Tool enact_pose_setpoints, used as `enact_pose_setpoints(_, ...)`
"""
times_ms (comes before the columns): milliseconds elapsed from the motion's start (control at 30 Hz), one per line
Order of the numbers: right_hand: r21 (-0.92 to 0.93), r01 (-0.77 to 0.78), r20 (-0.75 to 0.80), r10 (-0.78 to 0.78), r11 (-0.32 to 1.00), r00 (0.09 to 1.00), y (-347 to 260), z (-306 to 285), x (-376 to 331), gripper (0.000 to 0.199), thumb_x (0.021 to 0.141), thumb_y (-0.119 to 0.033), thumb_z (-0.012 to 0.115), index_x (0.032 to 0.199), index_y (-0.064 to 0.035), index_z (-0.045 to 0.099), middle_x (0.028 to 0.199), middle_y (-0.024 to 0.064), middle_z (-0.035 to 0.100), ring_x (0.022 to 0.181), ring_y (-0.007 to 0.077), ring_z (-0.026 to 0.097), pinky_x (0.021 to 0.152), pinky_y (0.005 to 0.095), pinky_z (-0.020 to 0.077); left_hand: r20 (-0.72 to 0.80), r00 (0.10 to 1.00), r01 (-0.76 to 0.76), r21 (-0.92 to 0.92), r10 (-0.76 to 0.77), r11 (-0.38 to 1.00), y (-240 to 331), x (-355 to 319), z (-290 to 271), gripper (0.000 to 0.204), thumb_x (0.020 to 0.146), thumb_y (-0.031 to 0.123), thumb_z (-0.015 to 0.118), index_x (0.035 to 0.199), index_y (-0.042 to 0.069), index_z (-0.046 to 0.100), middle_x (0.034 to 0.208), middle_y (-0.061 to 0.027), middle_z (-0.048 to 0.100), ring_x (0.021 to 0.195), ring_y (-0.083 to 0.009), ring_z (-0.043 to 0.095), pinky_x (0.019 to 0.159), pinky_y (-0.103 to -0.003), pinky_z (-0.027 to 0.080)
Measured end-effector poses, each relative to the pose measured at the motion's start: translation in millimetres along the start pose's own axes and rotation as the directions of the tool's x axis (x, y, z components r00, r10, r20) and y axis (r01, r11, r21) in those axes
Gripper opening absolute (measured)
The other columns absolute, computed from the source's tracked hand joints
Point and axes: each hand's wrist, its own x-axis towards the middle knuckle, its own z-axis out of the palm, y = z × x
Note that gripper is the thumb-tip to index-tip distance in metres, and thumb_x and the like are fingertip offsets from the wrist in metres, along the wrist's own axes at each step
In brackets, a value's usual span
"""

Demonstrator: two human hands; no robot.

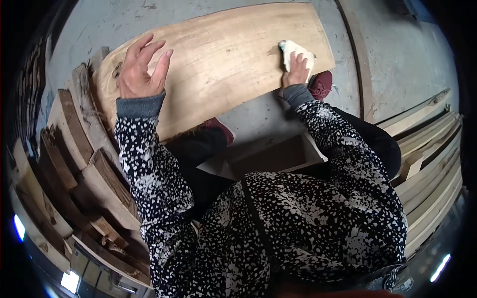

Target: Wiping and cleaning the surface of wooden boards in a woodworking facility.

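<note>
A broad pale wooden slab (218, 54) lies before me, its grain running lengthwise and a dark knot near its left end. My right hand (296, 71) presses a folded cream-coloured cloth (293, 51) onto the slab near its right end, fingers over the cloth. Above the slab's left part my left hand (141, 69) is raised with fingers spread and somewhat curled, holding nothing. Whether any of its fingers touch the wood I cannot tell.
Rough boards (74, 134) are stacked close on my left, and long planks (432, 164) lie piled on my right. An open box (271, 156) stands between my legs. One maroon shoe (321, 85) is beside the slab's right end. The floor (392, 54) is grey.
</note>
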Motion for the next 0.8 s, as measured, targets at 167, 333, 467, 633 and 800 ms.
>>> enact_pose_setpoints(167, 0.385, 0.528, 0.228, -0.632, 0.757, 0.740, -149.3, -11.3, -75.5, 0.068, 0.065, -0.001, 0.044, 0.130, -0.0167, 0.031, 0.136, 0.0125, 0.024, 0.126, 0.0353, 0.019, 0.098, 0.0562, 0.0142, -0.087, 0.996, 0.019, -0.006, -0.020, 1.000, -10.1, -1.1, -1.4, 0.023, 0.072, 0.020, 0.065, 0.090, 0.005, 0.062, 0.101, -0.0145, 0.057, 0.085, -0.0265, 0.058, 0.072, -0.032, 0.047)
enact_pose_setpoints(333, 0.390, 0.695, 0.205, -0.793, 0.604, 0.574, -146.5, -2.5, -85.1, 0.065, 0.066, -0.001, 0.042, 0.128, -0.0186, 0.035, 0.136, 0.0083, 0.027, 0.127, 0.0302, 0.021, 0.099, 0.0554, 0.0120, -0.172, 0.984, 0.050, -0.016, -0.052, 0.999, -11.5, -12.1, -14.5, 0.024, 0.072, 0.021, 0.065, 0.088, 0.003, 0.062, 0.100, -0.0153, 0.056, 0.084, -0.0260, 0.059, 0.071, -0.034, 0.048)
enact_pose_setpoints(467, 0.148, 0.480, 0.136, -0.499, 0.864, 0.856, -36.0, -4.6, -27.3, 0.066, 0.063, 0.005, 0.045, 0.126, -0.0151, 0.039, 0.132, 0.0085, 0.035, 0.125, 0.0306, 0.025, 0.100, 0.0480, 0.0183, -0.201, 0.973, 0.105, -0.048, -0.113, 0.993, 7.5, -17.9, -42.7, 0.023, 0.072, 0.018, 0.062, 0.088, 0.003, 0.061, 0.102, -0.0198, 0.054, 0.088, -0.0334, 0.055, 0.074, -0.038, 0.046)
enact_pose_setpoints(633, -0.073, -0.023, 0.096, 0.030, 0.997, 0.995, 1.1, 0.3, -8.8, 0.063, 0.061, 0.001, 0.043, 0.123, -0.0092, 0.041, 0.130, 0.0193, 0.033, 0.116, 0.0414, 0.030, 0.094, 0.0514, 0.0259, -0.258, 0.961, 0.068, -0.126, -0.099, 0.990, -1.1, -29.2, -30.3, 0.023, 0.072, 0.016, 0.060, 0.088, 0.000, 0.060, 0.099, -0.0208, 0.054, 0.084, -0.0337, 0.056, 0.072, -0.036, 0.047)
enact_pose_setpoints(800, 0.088, 0.536, 0.015, -0.539, 0.840, 0.842, -216.7, 16.5, -72.3, 0.057, 0.064, -0.002, 0.046, 0.121, -0.0076, 0.042, 0.125, 0.0177, 0.038, 0.111, 0.0406, 0.033, 0.095, 0.0484, 0.0234, -0.265, 0.946, 0.152, -0.152, -0.188, 0.977, -6.6, -35.3, -45.2, 0.022, 0.073, 0.018, 0.060, 0.088, 0.001, 0.060, 0.098, -0.0199, 0.054, 0.083, -0.0331, 0.056, 0.070, -0.036, 0.047)
